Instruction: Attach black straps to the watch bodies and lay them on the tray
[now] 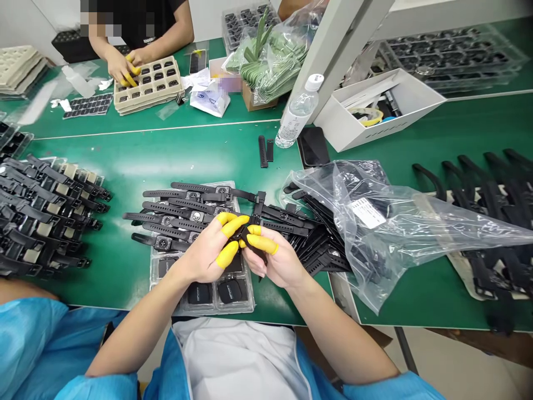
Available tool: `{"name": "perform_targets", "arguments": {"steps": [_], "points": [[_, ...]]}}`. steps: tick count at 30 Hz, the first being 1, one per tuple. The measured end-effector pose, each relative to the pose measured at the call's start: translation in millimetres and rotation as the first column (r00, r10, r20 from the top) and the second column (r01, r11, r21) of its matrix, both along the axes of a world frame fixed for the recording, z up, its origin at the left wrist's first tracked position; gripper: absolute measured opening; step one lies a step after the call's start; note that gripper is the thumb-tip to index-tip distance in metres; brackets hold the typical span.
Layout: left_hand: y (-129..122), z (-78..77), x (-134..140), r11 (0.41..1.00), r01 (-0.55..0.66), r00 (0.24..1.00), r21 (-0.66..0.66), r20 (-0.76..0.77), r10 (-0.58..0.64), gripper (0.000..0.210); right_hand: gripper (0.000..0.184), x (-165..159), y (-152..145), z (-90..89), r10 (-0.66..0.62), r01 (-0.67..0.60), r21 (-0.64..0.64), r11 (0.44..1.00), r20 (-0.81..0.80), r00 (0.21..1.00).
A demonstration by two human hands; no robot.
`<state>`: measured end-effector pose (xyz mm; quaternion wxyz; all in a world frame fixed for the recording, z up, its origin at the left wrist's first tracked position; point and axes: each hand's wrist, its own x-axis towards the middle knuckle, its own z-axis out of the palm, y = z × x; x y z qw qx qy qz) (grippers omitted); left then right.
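Yellow finger cots cover several fingertips of both my hands. My left hand (pixel 210 250) pinches a black smartwatch (pixel 238 233), much of it hidden by fingers. From the other side, my right hand (pixel 277 258) is closed on a black watch strap (pixel 257 250) at the watch's edge; whether the two are joined I cannot tell. Below my hands is a clear plastic tray (pixel 247 303) with square black watch bodies (pixel 200 293) in its near cells. Strapped watches (pixel 166 220) lie across its far part. Beside my right hand spreads a pile of loose black straps (pixel 320 250).
A clear plastic bag (pixel 400 228) lies right of the straps. Behind stand a water bottle (pixel 297 114), a phone (pixel 313 146) and a white box (pixel 375 119). Stacked watches (pixel 45 216) fill the left side. Across the table, a co-worker's hands (pixel 125 66) are over a beige tray (pixel 147 100).
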<state>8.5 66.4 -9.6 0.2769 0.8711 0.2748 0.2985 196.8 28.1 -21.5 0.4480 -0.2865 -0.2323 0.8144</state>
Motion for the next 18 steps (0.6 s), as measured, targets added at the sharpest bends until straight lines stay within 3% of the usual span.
{"name": "perform_targets", "arguments": {"steps": [6,9,12,16,18], "points": [[0.1,2.1,-2.0,0.989,-0.043,0.979,0.138,-0.190,0.069,0.044,0.030,4.4,3.1,-1.2,0.050,-0.050,-0.005,0.999,0.063,0.997],[1.1,1.2,-4.0,0.995,-0.046,0.973,0.085,-0.223,0.064,0.041,0.032,4.2,3.6,-2.5,0.061,-0.066,0.033,0.997,0.126,0.990],[2.6,1.7,-6.8,0.996,-0.075,0.992,-0.058,-0.106,0.068,0.042,0.031,2.6,2.8,-4.3,0.035,-0.049,0.089,0.995,0.153,0.988],[2.2,2.9,-4.6,0.964,-0.206,0.969,-0.170,0.104,0.225,0.020,0.035,0.8,0.8,-6.8,-0.004,-0.025,0.160,0.987,0.182,0.983],[1.7,4.3,-1.2,0.945,-0.224,0.930,-0.238,0.239,0.280,0.020,0.035,1.6,0.7,-6.7,0.045,-0.070,0.140,0.988,0.174,0.984]]}}
